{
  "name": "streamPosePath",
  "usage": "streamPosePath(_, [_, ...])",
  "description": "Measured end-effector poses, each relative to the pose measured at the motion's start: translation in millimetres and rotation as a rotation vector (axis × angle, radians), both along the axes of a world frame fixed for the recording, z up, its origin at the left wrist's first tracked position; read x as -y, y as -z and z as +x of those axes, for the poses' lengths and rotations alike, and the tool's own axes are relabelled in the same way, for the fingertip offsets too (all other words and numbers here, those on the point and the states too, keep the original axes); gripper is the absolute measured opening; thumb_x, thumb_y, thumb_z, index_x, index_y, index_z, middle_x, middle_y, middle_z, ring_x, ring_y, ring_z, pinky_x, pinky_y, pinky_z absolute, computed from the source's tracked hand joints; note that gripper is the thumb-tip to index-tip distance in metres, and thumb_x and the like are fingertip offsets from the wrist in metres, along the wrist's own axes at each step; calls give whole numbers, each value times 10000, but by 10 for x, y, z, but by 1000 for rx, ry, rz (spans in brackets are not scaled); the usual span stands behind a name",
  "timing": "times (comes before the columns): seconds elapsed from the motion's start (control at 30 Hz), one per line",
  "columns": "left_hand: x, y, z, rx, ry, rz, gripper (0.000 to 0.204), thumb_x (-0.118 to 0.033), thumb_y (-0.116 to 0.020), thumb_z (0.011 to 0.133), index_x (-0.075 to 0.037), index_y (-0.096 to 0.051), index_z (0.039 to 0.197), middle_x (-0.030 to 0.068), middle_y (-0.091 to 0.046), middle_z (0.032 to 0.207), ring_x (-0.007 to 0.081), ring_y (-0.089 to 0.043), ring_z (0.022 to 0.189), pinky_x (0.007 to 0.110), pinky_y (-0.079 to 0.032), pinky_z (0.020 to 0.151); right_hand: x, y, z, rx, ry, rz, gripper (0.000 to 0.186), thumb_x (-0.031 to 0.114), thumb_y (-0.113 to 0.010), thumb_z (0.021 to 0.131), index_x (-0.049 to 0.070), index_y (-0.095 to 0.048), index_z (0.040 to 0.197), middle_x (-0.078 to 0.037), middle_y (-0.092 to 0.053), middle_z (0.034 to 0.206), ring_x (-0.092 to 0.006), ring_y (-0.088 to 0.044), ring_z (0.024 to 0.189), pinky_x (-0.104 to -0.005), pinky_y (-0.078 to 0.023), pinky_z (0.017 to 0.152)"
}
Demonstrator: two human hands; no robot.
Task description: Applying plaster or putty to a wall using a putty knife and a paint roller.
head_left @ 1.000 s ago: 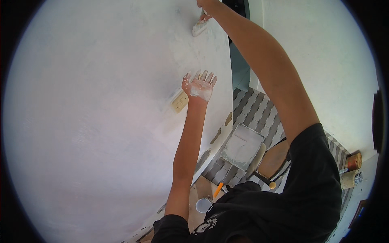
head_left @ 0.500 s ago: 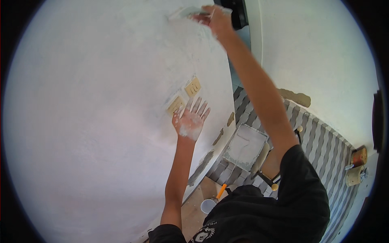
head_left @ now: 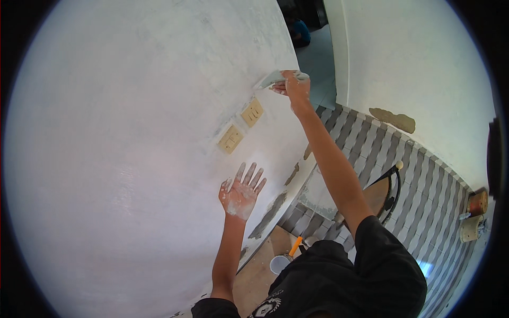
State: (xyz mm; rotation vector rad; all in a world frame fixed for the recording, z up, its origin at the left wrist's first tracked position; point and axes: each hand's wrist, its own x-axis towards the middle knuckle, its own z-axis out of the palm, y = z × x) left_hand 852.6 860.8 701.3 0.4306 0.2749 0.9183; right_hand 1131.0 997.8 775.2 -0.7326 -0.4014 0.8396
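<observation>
My right hand is closed round a putty knife, its wide, pale blade laid against the white wall close to the wall's right edge. Just below and left of the blade are two cream switch plates, set one beside the other. Lower down, my left hand is open with the fingers spread and holds nothing. White putty smears its palm and fingertips. Whether that hand touches the wall, I cannot tell.
Below stand a putty-smeared board, a chair and a white pot near an orange handle. Two tins sit by the right wall. A person in blue is beyond the doorway.
My right hand has come down the wall with the putty knife, from the top to just above the switch plates. My left hand has dropped lower, away from the plates, still open.
</observation>
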Motion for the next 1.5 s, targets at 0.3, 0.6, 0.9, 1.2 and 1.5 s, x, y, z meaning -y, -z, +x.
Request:
streamPosePath(0.3, [230, 244, -574, 2, -129, -67, 761, -390, -555, 766, -56, -290, 1396, 201, -235, 1464, 392, -225, 1350, 526, -179, 1111, -300, -1374, 12, 347, 273, -2, 312, 153, -602, 736, -155, -558, 756, -187, -591, 550, -208, -594, 432, -260, -508, 463])
streamPosePath(0.6, [441, 313, -1074, 4, -312, -81, 724, -384, -548, 769, -58, -328, 1377, 204, -254, 1456, 398, -238, 1346, 548, -195, 1097, 2, -2637, -402, 245, 124, 360, 232, 115, -530, 850, -105, -547, 924, -176, -603, 689, -239, -612, 540, -341, -557, 562])
streamPosePath(0.9, [806, 402, -1454, 17, -362, -145, 714, -369, -552, 769, -56, -335, 1373, 208, -272, 1448, 401, -246, 1343, 559, -196, 1093, 113, -1778, -958, 4, 63, 734, 132, 66, -577, 854, -42, -504, 879, -185, -619, 713, -251, -654, 591, -351, -565, 571])
streamPosePath(1.2, [1080, 537, -1849, 3, -324, -150, 703, -381, -535, 788, -64, -329, 1381, 194, -272, 1454, 386, -231, 1355, 542, -190, 1102, 556, -789, -1060, 62, 104, 180, 273, 135, -577, 805, -102, -512, 923, -216, -623, 725, -252, -659, 595, -335, -581, 567])
streamPosePath(1.5, [1440, 506, -2133, 47, -338, -100, 722, -385, -527, 793, -72, -290, 1399, 196, -253, 1460, 391, -233, 1352, 544, -189, 1100, 416, -2357, -1128, 704, 328, -91, 312, 208, -525, 828, -101, -564, 851, -217, -641, 807, -310, -645, 646, -375, -549, 719])
